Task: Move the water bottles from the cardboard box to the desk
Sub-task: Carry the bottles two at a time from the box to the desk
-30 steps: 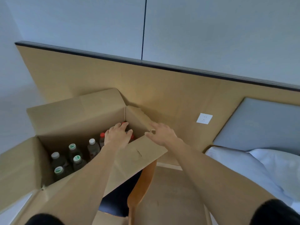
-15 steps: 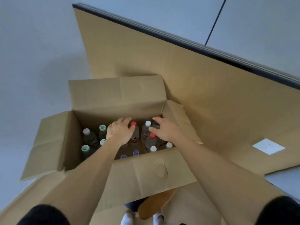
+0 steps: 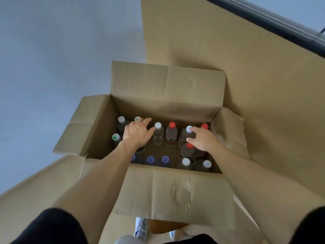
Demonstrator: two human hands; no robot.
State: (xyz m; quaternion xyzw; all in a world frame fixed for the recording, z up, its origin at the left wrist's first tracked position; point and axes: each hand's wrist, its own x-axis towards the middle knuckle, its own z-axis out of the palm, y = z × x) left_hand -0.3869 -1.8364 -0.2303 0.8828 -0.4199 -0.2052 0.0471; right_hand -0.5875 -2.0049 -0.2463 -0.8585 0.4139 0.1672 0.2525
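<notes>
Overhead view of an open cardboard box with its four flaps folded outward, holding upright water bottles grouped by cap colour. Both of the person's bare forearms reach down into the box from the near side. The left hand lies over the left half, fingers fairly straight and loosely spread, the fingertips beside the neck of a white-capped bottle; whether they touch it cannot be told, and nothing is clasped in this hand. The right hand curls thumb and forefinger around the neck of a second white-capped bottle at the right of the box, just below the cap. A red-capped bottle stands between the two hands; another red-capped bottle stands just under the right hand, and a third red cap shows behind it. Green-marked caps sit at the far left, purple-marked caps along the near wall, and two white caps in the near right corner. All bottles remain inside the box. Dark sleeves frame the lower edge.
</notes>
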